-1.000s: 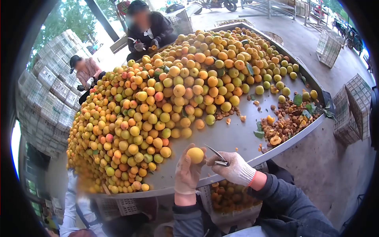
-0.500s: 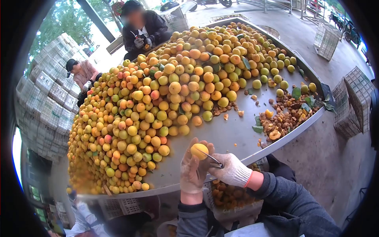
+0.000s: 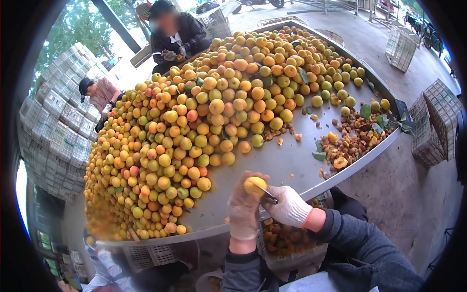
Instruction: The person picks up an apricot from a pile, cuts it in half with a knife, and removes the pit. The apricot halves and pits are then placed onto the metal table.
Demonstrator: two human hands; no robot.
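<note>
My left hand [image 3: 242, 210], in a pale glove, is closed around a yellow apricot [image 3: 254, 185] just above the near edge of the metal table [image 3: 272, 168]. My right hand [image 3: 288, 206], in a white knitted glove with an orange cuff edge, grips a small knife [image 3: 269, 195]. Its thin blade lies against the right side of the apricot, and the fingers cover most of the handle. Beyond my hands rises a large heap of apricots [image 3: 194, 141]. Below them a crate [image 3: 292, 265] holds halved apricots [image 3: 287, 238].
Apricot pits [image 3: 348, 148] and leaves [image 3: 365, 112] lie at the table's right side. One person [image 3: 177, 34] works across the table, another [image 3: 99, 92] at the far left. A third person's sleeve [image 3: 104, 267] shows at lower left. Stacked crates [image 3: 63, 121] stand left; more crates [image 3: 433, 124] stand right.
Both my hands have shifted slightly right and down, with the apricot and knife kept together. The blade now lies closer along the fruit's side. The person at far left has lowered their head.
</note>
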